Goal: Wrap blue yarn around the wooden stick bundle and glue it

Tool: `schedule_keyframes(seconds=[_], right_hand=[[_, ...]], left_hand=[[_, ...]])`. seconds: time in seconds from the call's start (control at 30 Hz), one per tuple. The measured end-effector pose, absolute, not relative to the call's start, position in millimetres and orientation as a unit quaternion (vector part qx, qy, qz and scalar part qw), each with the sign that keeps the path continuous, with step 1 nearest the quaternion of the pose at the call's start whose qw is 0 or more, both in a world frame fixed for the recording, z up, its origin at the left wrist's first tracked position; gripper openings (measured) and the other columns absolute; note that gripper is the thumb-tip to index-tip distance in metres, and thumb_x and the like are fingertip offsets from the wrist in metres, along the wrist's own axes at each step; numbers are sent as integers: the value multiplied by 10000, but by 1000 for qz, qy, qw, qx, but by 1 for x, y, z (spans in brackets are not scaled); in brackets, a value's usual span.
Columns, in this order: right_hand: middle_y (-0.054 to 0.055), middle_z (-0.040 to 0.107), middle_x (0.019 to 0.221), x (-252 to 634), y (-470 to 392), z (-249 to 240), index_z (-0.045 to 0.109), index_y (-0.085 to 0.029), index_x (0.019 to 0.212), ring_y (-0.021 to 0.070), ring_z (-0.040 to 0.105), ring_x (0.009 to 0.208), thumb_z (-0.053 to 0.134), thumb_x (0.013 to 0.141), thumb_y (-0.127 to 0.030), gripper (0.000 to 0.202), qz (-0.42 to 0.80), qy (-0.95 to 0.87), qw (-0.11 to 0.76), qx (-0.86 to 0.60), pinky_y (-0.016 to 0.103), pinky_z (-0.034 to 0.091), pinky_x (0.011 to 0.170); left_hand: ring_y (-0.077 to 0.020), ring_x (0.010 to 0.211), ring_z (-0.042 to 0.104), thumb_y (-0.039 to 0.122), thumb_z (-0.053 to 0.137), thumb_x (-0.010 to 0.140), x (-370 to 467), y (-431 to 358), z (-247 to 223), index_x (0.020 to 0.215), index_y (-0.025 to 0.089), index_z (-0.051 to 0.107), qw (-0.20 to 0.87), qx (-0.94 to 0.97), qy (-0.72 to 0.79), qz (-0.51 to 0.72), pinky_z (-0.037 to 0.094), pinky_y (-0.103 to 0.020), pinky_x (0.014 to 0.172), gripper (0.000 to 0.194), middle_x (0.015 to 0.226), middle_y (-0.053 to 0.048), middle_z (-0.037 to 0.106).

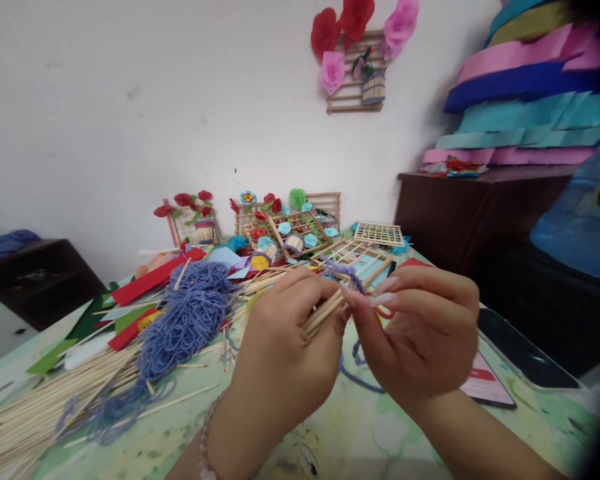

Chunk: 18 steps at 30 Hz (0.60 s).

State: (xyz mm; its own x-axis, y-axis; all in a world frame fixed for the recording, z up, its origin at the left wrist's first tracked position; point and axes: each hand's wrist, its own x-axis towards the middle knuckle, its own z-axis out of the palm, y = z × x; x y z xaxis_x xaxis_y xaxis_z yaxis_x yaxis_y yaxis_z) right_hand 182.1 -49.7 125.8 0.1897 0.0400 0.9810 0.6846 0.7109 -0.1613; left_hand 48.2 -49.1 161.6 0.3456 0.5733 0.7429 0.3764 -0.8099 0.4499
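My left hand (pixel 295 333) is closed around a small bundle of pale wooden sticks (pixel 325 312), whose cut ends show between thumb and fingers. Purple-blue yarn (pixel 347 272) is wrapped at the far end of the bundle. My right hand (pixel 420 327) is beside it, with thumb and fingertips close together at the yarn; what lies between them is too small to make out. A loose strand of the yarn (pixel 363 381) hangs below the hands to the table. The fingers hide part of the bundle.
On the green patterned table (pixel 365 440), a blue yarn heap (pixel 190 320) and many loose sticks (pixel 55 407) lie at left. Stick frames with paper flowers (pixel 285 227) stand behind. Two phones (pixel 525 347) (pixel 490 380) lie at right, near a dark cabinet (pixel 450 227) bearing stacked coloured paper (pixel 525 120).
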Motion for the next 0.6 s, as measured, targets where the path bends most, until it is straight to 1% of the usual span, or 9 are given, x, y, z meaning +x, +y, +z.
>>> schedule_keyframes(seconds=[0.13,0.23,0.37,0.5,0.6], right_hand=[[4,497,829,182,-48,131,522,-273,841,165,526,760,718,689,-111,296,-199,-551,752,-302,359,459,678],[16,489,839,186,-45,135,504,-254,829,162,510,749,710,716,-162,252,-152,-536,774,-301,353,451,674],[15,472,858,190,-42,139,490,-241,804,135,482,702,714,726,-212,239,-62,-522,789,-317,317,446,642],[-3,478,821,191,-39,141,505,-226,803,117,480,705,722,719,-204,234,15,-518,799,-304,289,439,640],[-3,486,827,191,-37,140,508,-230,804,111,473,690,718,727,-229,224,66,-521,794,-306,276,433,615]], left_hand=[[-124,676,496,141,571,819,47,-49,162,747,178,620,100,817,299,483,397,-237,603,94,692,-5,570],[-130,682,504,147,567,821,47,-48,162,764,179,632,100,817,302,481,403,-244,608,92,703,-8,582],[-134,675,512,167,570,820,45,-48,162,778,186,645,108,812,312,481,414,-252,608,88,702,-7,580],[-138,670,521,177,579,816,42,-49,164,765,191,647,117,808,313,486,424,-257,609,87,700,-8,583],[-139,662,529,197,590,813,40,-50,166,758,195,653,141,807,304,487,425,-254,585,84,697,-11,595]])
